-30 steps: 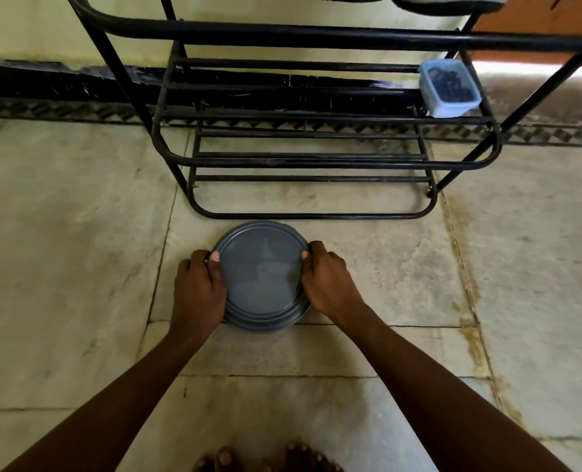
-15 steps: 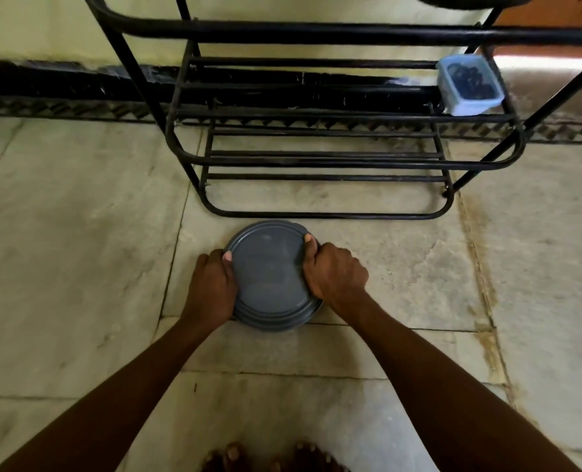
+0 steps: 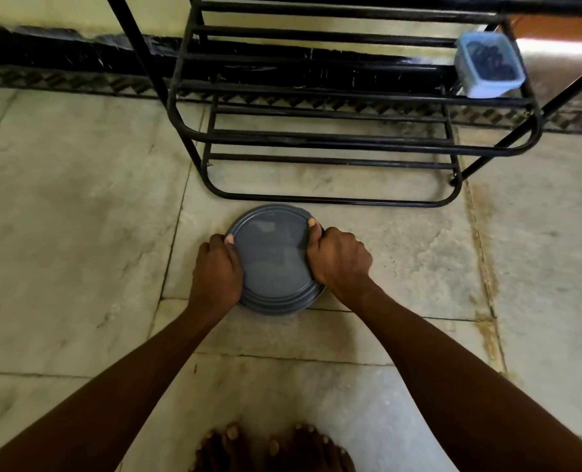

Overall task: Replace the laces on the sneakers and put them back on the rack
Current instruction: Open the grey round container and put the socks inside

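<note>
The round dark-grey plastic container (image 3: 272, 264) lies flat on the pale stone floor (image 3: 71, 216), between the two grips and touching both. The left grip (image 3: 216, 274) holds the container's left edge, fingers curled down over the rim and the thumb tip (image 3: 230, 238) resting on the top face near the edge. The right grip (image 3: 339, 258) holds the right edge in the same manner, fingers curled round the rim and the thumb (image 3: 311, 224) laid along the upper right part of the rim. Both grips are thus clamped on the container from opposite sides. The container's top face is smooth, slightly glossy and flat, bordered by a raised ring; its near side shows two or three stepped bands, which may be a lid seated on a shallow body, though the view does not settle this. The container sits just in front of the black tubular metal rack (image 3: 334, 200), near its lowest front bar but apart from it. A small translucent blue plastic box (image 3: 490, 68) with dark contents stands on the right end of a rack shelf. The person's bare feet (image 3: 272, 447) show at the lower edge.
</note>
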`<state>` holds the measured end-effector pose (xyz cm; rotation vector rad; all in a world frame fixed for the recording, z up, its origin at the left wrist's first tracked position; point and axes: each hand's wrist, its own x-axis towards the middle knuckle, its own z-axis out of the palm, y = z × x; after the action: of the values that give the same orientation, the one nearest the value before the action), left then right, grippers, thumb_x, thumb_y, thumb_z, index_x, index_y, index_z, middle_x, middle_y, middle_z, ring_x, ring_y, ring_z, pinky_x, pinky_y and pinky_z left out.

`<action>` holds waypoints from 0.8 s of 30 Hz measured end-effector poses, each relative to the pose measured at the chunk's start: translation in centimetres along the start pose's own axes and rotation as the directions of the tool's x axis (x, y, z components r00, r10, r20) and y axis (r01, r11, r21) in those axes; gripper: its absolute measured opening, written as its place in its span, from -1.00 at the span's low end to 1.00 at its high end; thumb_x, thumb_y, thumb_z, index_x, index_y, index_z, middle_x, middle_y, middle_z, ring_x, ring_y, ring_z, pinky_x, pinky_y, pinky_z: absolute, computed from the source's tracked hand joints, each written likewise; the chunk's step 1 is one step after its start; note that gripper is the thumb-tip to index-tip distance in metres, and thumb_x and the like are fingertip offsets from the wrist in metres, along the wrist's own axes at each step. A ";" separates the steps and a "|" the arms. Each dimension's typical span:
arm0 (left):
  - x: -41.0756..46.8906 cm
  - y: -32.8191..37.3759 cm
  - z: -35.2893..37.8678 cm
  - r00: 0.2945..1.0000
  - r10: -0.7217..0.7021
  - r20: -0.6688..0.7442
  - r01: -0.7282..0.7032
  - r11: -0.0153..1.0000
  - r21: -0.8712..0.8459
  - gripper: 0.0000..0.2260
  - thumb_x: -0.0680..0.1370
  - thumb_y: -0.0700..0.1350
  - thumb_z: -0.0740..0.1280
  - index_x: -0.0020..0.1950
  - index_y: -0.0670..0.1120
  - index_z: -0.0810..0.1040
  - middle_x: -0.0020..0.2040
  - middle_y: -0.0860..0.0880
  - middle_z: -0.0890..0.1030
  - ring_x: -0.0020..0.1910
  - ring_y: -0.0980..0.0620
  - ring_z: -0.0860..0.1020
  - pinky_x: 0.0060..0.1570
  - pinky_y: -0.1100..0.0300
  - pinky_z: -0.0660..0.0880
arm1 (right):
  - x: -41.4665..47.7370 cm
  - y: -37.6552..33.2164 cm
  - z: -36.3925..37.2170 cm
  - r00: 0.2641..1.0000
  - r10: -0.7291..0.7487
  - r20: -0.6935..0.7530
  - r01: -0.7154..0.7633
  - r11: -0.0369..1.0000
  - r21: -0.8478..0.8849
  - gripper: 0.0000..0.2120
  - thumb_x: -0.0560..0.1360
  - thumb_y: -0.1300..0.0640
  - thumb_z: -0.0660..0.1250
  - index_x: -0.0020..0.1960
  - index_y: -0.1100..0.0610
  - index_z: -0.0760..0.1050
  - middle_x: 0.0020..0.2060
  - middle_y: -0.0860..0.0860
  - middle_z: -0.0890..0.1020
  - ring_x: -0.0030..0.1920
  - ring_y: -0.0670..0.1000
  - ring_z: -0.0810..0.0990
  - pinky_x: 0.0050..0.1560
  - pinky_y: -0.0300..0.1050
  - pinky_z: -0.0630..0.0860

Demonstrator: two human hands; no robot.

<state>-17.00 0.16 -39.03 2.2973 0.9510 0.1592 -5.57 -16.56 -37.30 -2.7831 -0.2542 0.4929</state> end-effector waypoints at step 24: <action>-4.8 8.6 -10.6 0.973 0.208 -0.103 -0.231 0.809 -0.541 -0.56 0.51 0.04 0.53 0.35 0.07 0.53 0.20 0.10 0.66 0.19 0.07 0.64 0.10 -0.18 0.63 | -9.6 2.8 -7.4 0.880 -0.011 -0.476 0.383 0.610 0.694 -0.45 0.58 -0.19 0.28 0.51 -0.03 0.32 0.19 -0.05 0.58 0.16 -0.08 0.60 0.00 -0.13 0.65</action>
<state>-18.99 -2.19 -24.91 1.8529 0.5509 0.5114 -11.50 -23.33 -28.65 -1.8820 -0.1879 -0.0958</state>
